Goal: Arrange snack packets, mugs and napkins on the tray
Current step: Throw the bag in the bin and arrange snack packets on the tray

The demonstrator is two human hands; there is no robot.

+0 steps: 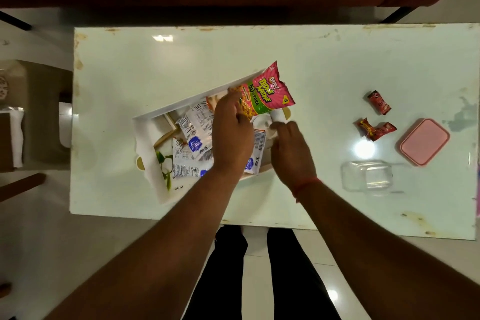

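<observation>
A white tray (166,109) lies at an angle in the middle of the table. Several white snack packets (193,132) with blue marks lie in it, beside a napkin with a leaf print (163,161). My left hand (231,135) holds a pink and green snack packet (267,91) by its lower end, above the tray's far right corner. My right hand (292,150) grips a white mug (267,122) standing at the tray's right end; the mug is partly hidden by the packet and both hands.
To the right on the pale glass table (337,73) lie a small red packet (379,102), a crumpled red wrapper (375,130), a pink lid (424,141) and a clear plastic box (368,175). A dark red sofa runs along the far side.
</observation>
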